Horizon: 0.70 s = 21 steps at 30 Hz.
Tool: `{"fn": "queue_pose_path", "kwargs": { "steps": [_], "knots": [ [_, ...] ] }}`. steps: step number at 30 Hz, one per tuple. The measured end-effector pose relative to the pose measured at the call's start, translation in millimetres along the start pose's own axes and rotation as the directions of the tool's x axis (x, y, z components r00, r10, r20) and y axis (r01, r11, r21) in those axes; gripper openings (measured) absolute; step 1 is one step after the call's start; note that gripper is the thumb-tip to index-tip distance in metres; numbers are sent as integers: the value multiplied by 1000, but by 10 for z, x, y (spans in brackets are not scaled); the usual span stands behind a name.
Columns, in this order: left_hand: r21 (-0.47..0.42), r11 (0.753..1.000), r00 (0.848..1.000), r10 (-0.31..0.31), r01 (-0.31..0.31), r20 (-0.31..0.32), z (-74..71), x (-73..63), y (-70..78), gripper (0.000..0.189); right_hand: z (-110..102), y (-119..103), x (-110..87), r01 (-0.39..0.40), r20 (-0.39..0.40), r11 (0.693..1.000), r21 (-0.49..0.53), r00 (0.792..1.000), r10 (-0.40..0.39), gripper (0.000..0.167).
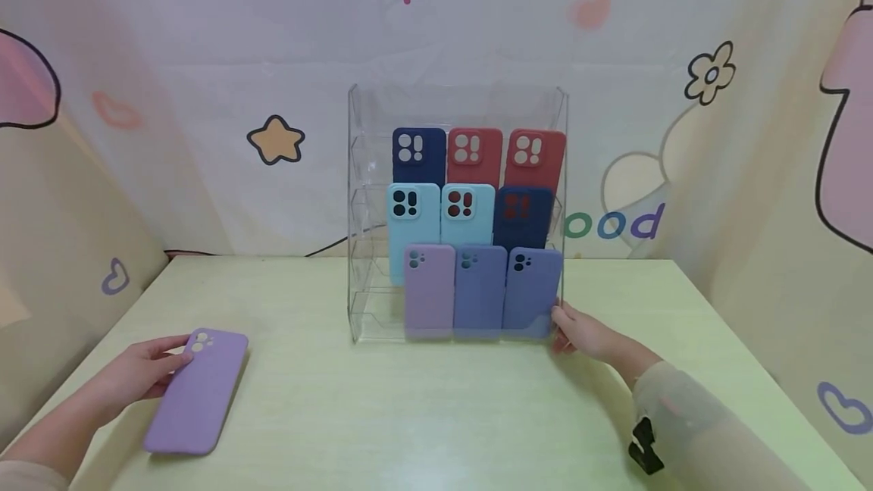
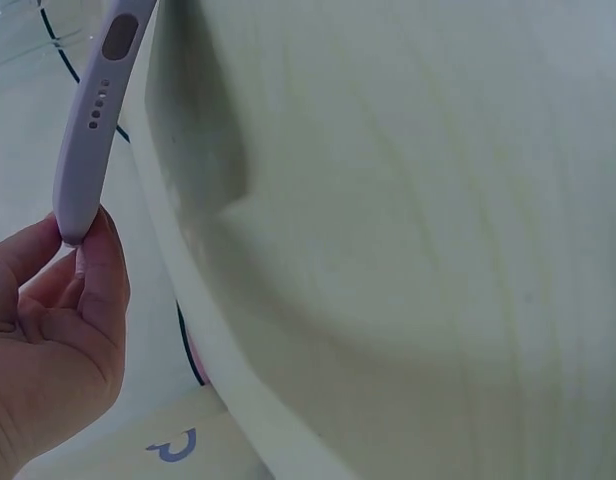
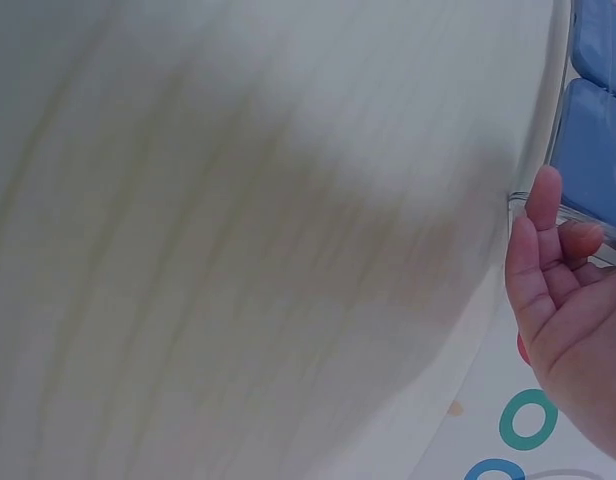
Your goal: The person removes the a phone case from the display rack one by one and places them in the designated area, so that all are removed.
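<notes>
The left hand (image 1: 136, 374) pinches a purple phone case (image 1: 200, 409) by its far left edge, its length slanting near-left to far-right, well left of the clear rack (image 1: 375, 320) that the right hand (image 1: 585, 334) touches, grip unclear.

Your left hand (image 1: 139, 373) was well to the left of the clear display rack (image 1: 352, 226) and nearer to you, pinching a phone case (image 1: 194, 411) with the thumb on top and the fingers underneath. Your left forearm (image 1: 57, 430) slanted up toward the rack, bare below its pale cuff (image 1: 30, 477). Your right hand (image 1: 580, 332) gripped the rack's lower right corner, its fingers bent about the edge. Your right forearm (image 1: 709, 430) reached in from the rack's near right side, sleeved almost to the bare wrist (image 1: 637, 362).
</notes>
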State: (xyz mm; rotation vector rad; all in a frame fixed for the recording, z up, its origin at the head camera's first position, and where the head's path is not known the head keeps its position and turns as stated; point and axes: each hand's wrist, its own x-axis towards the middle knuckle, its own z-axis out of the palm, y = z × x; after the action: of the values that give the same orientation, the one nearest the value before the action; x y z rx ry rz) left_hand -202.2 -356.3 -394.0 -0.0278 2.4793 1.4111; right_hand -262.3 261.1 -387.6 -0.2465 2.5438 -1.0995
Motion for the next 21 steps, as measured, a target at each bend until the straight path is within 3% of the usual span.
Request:
{"fn": "queue_pose_path", "kwargs": {
  "steps": [9,15,21],
  "knots": [
    [5,1000,999,-1,0,51,-31,5,-16,62,4,-5,-17,9,1,1000,-2,1000,-9,52],
    [127,992,999,-28,23,38,-106,-24,-53,66,7,-20,1,17,-11,1000,-9,1000,-17,45],
    [258,965,999,-47,43,10,-115,15,-38,71,21,-29,-17,2,-10,1000,0,1000,-2,49]
  ]
}}
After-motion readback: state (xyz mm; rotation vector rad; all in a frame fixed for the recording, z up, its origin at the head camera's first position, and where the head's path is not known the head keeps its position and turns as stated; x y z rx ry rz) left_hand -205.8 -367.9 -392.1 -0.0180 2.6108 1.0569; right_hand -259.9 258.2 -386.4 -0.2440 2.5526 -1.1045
